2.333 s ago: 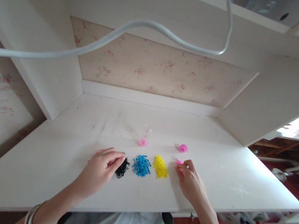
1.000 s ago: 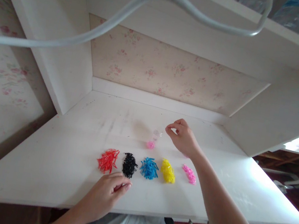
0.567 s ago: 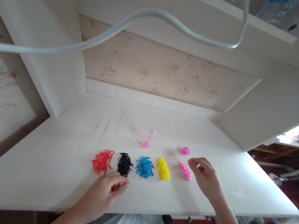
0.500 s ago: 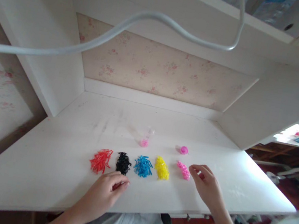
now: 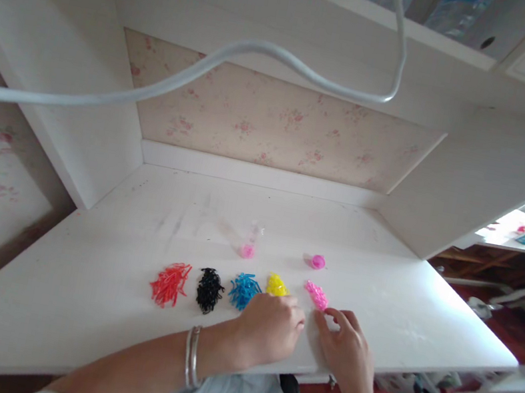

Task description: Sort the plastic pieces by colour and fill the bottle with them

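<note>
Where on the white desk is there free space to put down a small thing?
The desk is free left of the red pile, and right of the pink pile, beyond the right hand. It is crowded at the yellow pile, partly hidden by the left hand.

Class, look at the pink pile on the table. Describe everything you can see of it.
The pink pile is a loose heap of many small, bright pink pieces that look shiny, perhaps plastic or rubber; single pieces are too small to make out. It lies flat on the white table, slanting from far left to near right, to the right of the yellow pile and nearer the person than the pink cap. The right hand is at its near end, apparently touching it.
</note>
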{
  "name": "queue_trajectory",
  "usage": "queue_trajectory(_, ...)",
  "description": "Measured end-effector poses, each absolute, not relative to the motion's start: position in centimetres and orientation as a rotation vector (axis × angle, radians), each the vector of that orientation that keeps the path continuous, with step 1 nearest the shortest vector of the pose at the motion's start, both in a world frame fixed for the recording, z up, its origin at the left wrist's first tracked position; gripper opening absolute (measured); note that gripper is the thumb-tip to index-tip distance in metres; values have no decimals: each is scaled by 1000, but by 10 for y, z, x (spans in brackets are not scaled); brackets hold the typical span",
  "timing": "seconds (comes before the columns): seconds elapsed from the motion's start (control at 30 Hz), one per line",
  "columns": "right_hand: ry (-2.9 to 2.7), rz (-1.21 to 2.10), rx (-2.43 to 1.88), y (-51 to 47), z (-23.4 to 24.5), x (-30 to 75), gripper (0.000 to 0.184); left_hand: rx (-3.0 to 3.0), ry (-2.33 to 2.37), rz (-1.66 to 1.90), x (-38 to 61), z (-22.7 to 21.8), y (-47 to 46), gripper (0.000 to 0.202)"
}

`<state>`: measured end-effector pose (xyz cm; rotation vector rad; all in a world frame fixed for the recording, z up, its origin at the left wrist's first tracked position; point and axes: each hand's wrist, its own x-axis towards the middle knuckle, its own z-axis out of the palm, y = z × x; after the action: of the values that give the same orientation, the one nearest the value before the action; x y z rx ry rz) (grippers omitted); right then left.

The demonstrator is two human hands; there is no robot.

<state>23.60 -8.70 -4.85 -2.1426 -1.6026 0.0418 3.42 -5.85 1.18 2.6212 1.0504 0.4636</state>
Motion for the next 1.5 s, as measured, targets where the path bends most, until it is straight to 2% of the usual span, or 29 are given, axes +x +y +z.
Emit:
queue_trajectory(0.33,-1578,-124,-2035,-93,-68,239,34,2669,1084,335,92,-3,-8,25)
queue_trajectory(0.63,-1421,-188,-1953,-97,-62,238,32,2682,1072,297,103,-8,0,25)
queue_trajectory(1.5,-1204,42,-1942,-98,-55,244,33,2604,1123,303,97,1,4,26)
